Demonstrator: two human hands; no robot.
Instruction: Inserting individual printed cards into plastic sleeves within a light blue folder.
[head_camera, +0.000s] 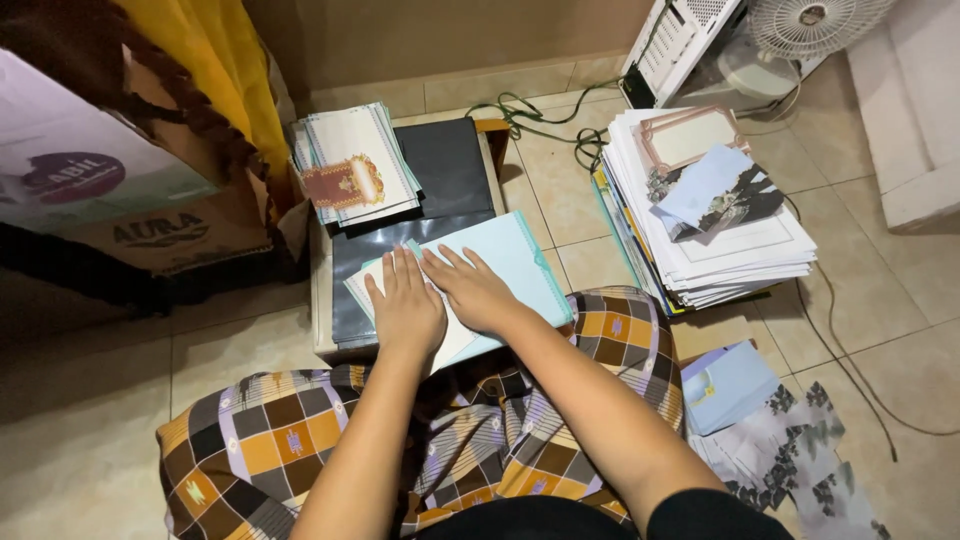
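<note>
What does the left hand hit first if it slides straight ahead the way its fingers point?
Probably the dark folder on the low table, past the far edge of the light blue sheet under the left hand. The card stack sits slightly left of that line.

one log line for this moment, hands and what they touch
left hand: flat on white paper sheet | right hand: flat on light blue card folder | under both: low black-topped table

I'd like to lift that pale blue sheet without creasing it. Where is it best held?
Probably by the far right corner of the pale blue sheet, coming in from the right. That corner juts past the low table with nothing under it, so fingers could slip beneath. The left hand and right hand press flat on the white card at its near end.
</note>
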